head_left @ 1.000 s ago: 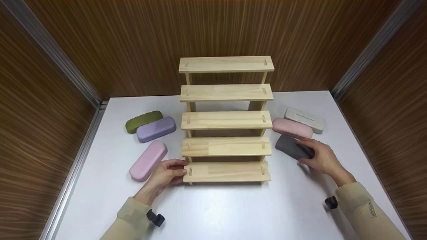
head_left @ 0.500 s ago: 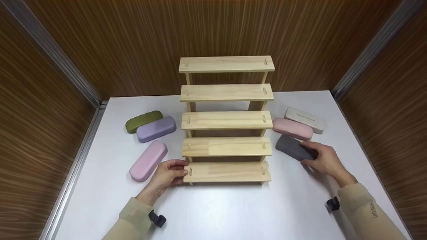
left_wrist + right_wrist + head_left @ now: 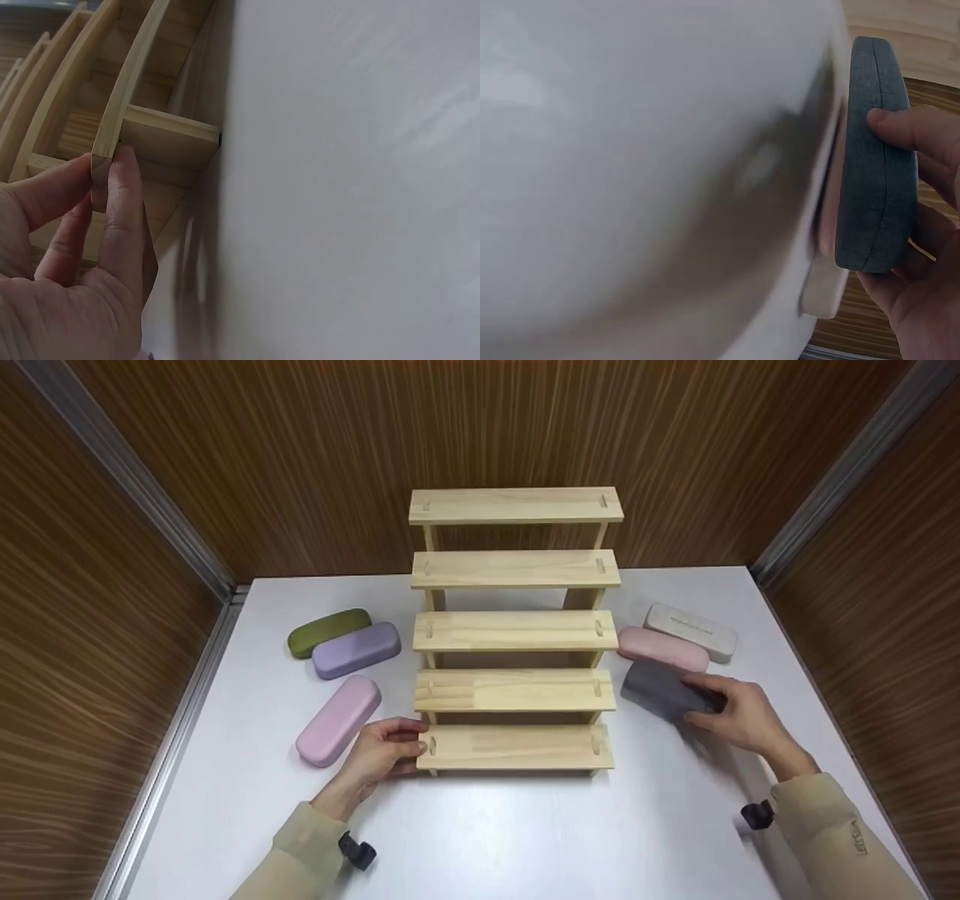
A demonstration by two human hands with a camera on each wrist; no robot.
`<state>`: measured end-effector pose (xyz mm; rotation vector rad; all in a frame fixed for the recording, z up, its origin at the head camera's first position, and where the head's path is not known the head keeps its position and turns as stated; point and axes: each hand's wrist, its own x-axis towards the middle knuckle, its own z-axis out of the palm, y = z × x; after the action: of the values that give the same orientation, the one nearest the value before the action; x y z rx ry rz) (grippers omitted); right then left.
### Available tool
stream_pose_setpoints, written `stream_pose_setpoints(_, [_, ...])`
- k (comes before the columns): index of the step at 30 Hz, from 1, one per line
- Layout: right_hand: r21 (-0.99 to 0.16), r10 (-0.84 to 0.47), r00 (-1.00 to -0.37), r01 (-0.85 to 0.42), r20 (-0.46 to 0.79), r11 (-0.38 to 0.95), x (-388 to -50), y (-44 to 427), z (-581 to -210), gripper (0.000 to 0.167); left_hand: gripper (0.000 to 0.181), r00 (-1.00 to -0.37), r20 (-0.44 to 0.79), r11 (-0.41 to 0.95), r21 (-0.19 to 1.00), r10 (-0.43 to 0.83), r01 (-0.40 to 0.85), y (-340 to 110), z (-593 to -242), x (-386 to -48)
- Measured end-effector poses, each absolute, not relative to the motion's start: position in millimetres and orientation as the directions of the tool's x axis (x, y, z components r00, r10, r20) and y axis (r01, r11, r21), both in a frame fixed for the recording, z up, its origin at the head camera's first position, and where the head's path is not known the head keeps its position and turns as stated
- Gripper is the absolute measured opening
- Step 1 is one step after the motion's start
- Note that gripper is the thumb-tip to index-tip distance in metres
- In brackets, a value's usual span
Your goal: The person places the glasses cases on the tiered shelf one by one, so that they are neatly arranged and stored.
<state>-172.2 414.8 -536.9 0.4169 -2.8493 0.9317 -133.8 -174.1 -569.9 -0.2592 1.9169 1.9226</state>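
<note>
A five-step wooden display rack (image 3: 517, 690) stands in the middle of the white table. My left hand (image 3: 382, 750) pinches the left end of its lowest shelf (image 3: 112, 135) between thumb and fingers. On the right, my right hand (image 3: 739, 716) grips a dark grey glasses case (image 3: 660, 690) by its right end, thumb on one side and fingers on the other. In the right wrist view the grey case (image 3: 874, 165) appears lifted off the table. Just behind it lie a pink glasses case (image 3: 664, 649) and a whitish glasses case (image 3: 694, 630) with lettering.
Left of the rack lie a green glasses case (image 3: 330, 632), a lavender case (image 3: 356, 650) touching it and a light pink case (image 3: 339, 721) near my left wrist. Wood-patterned panels (image 3: 510, 427) enclose the table (image 3: 495, 840) at the back and both sides.
My right hand has shifted slightly to the right and seems to have raised the grey case a little. My left hand keeps its hold on the shelf. The head view has shifted slightly.
</note>
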Motion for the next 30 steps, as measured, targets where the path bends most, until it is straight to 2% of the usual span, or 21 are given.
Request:
stream_pose_setpoints(5, [-0.613,-0.208,-0.953,-0.302,0.222,0.73,-175.9,415.2,-507.9,0.053,0.038,-0.898,-0.412,0.043,0.911,0.153,-0.41,-173.1,-569.0,-132.7])
stream_pose_setpoints(11, [-0.641,-0.189,-0.925,-0.366,0.329,0.674,-182.3,413.6,-468.5,0.05,0.039,-0.903,-0.399,0.037,0.916,0.161,-0.399,-172.8,-568.8,-133.1])
stream_pose_setpoints(17, [-0.657,-0.189,-0.917,-0.384,0.35,0.649,-187.2,408.6,-433.0,0.051,0.039,-0.903,-0.4,0.026,0.916,0.157,-0.401,-173.7,-568.3,-131.9])
stream_pose_setpoints(30, [-0.626,-0.329,-0.849,-0.528,0.414,0.573,-208.0,372.7,-380.2,0.055,0.039,-0.899,-0.411,0.064,0.912,0.154,-0.406,-172.7,-563.1,-129.0])
